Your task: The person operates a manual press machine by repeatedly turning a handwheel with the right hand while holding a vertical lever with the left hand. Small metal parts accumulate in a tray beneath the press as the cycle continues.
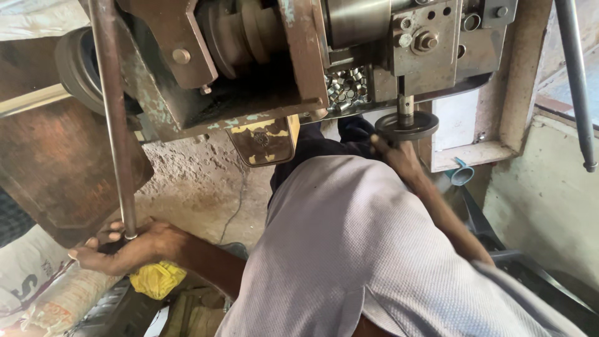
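Observation:
My left hand (128, 248) grips the lower end of a long steel rod (114, 125) that runs down the left side of a worn metal machine (262, 68). My right hand (394, 155) reaches forward past my grey shirt and holds the rim of a small dark handwheel (409, 126) on a short shaft under the machine's right block. The fingers of that hand are slightly blurred. A pocket of several small shiny metal pieces (347, 87) sits just left of the handwheel's shaft.
A second steel rod (577, 81) hangs at the far right. A yellow cloth (157, 279) lies below my left hand, with woven sacks (37, 287) at the lower left. A brown board (56, 168) leans at left. A blue pipe piece (462, 175) sits near the white wall.

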